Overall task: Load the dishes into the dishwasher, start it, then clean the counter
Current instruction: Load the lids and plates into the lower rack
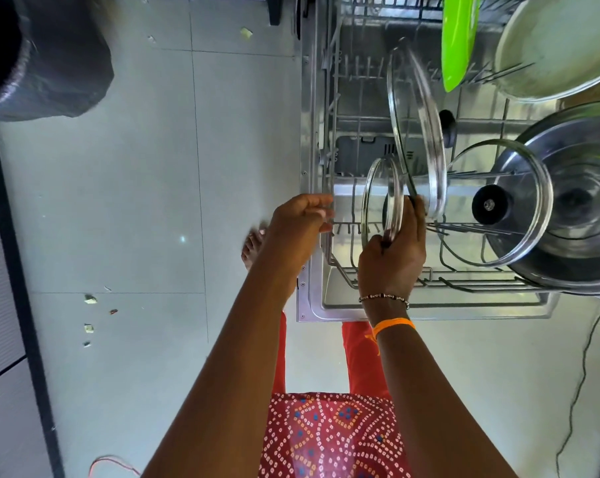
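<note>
Grey floor tiles [147, 188] run under me, with a few scraps [90, 298] lying on them to my left and a thin red cord [114, 460] near the bottom edge. My red patterned dress [326, 436] fills the near middle. On my right wrist sit an orange band [393, 325] and a bead bracelet [383, 298].

My right hand [391, 260] grips a small glass lid [383, 201] by its near rim, thumb on one side and fingers curled round the other, holding it upright on edge over the near left corner of the rack [429, 282]. My left hand [300, 224] hovers just left of that lid, beside the rack's left edge, fingers loosely curled and holding nothing. My bare foot [252, 248] shows just beyond that forearm, beside the open dishwasher door [326, 305].

Just behind the small lid a larger glass lid [417, 132] stands tilted in the rack's middle, its black knob [447, 127] facing right. At the rack's near right corner a third glass lid [498, 201] leans against a steel pot [581, 201], black knob towards me. Farther back, along the rack's far right, a green plate [459, 39] stands on edge beside a pale round dish [560, 43]. A dark bin [40, 53] sits at the far left of the floor.
</note>
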Motion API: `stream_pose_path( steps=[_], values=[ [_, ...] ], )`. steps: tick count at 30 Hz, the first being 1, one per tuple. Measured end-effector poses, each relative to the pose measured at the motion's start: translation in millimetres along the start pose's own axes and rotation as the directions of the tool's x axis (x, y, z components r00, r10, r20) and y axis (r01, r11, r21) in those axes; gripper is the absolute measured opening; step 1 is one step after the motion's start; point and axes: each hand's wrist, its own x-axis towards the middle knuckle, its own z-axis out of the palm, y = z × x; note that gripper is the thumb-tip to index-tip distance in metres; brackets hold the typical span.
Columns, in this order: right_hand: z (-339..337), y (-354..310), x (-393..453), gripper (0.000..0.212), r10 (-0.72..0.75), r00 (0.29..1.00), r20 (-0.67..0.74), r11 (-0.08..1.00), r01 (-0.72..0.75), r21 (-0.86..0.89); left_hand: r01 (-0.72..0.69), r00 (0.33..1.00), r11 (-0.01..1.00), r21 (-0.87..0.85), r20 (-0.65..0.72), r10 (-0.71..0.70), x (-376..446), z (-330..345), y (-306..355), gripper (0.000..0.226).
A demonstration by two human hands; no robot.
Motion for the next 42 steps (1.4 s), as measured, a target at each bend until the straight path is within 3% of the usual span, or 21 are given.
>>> stream_pose_path(
  steps=[5, 11, 14, 17, 20, 22, 24, 27, 30, 36, 40, 42],
  values=[
    [7, -5, -3, 0.063, 0.003, 0.999, 0.042, 0.999, -0.001, -0.05, -0.057, 0.998, 0.998, -0.012, 0.028, 0.058, 13, 13, 24, 0.039],
    [11, -18, -1, 0.064, 0.073, 0.994, 0.084, 0.993, -0.065, -0.093, 0.064, 0.988, 0.985, 0.159, 0.132, -0.085, 9, 18, 20, 0.039],
    [3, -13, -3, 0.066, -0.067, 0.972, 0.223, 0.997, 0.072, -0.016, 0.053, 0.98, 0.976, 0.21, 0.176, -0.091, 8, 26, 14, 0.038],
    [-18, 0, 1, 0.061, -0.187, 0.919, 0.347, 0.982, 0.18, 0.054, -0.023, 0.995, 0.979, 0.204, 0.098, 0.003, 10, 31, 17, 0.024],
    [-45, 2, 11, 0.035, -0.197, 0.963, 0.184, 0.98, 0.191, 0.048, -0.02, 0.999, 0.964, 0.264, 0.033, 0.012, 14, 34, 19, 0.022],
    [-49, -6, 23, 0.036, -0.257, 0.962, 0.092, 0.964, 0.262, -0.043, -0.002, 1.0, 0.97, 0.245, 0.022, -0.003, 14, 31, 19, 0.017],
    [-36, -9, 42, 0.059, -0.273, 0.943, 0.19, 0.941, 0.303, -0.149, 0.009, 1.0, 0.972, 0.236, 0.005, -0.01, 15, 28, 17, 0.016],
    [-9, -12, 67, 0.09, -0.231, 0.828, 0.511, 0.896, 0.386, -0.22, 0.028, 0.999, 0.978, 0.205, 0.019, -0.032, 12, 24, 19, 0.02],
    [1, -14, 72, 0.103, -0.124, 0.746, 0.654, 0.866, 0.403, -0.296, 0.027, 1.0, 0.974, 0.223, 0.004, -0.029, 14, 25, 19, 0.018],
    [1, -6, 63, 0.097, -0.228, 0.789, 0.571, 0.934, 0.343, -0.1, 0.027, 1.0, 0.98, 0.199, -0.017, -0.024, 13, 31, 19, 0.022],
    [-9, 1, 71, 0.076, -0.394, 0.819, 0.417, 0.899, 0.438, -0.012, 0.028, 1.0, 0.982, 0.186, 0.002, -0.029, 12, 37, 21, 0.013],
    [-14, 1, 75, 0.074, -0.396, 0.854, 0.338, 0.904, 0.428, -0.022, 0.035, 0.999, 0.985, 0.17, 0.006, -0.037, 11, 40, 21, 0.012]
  ],
)
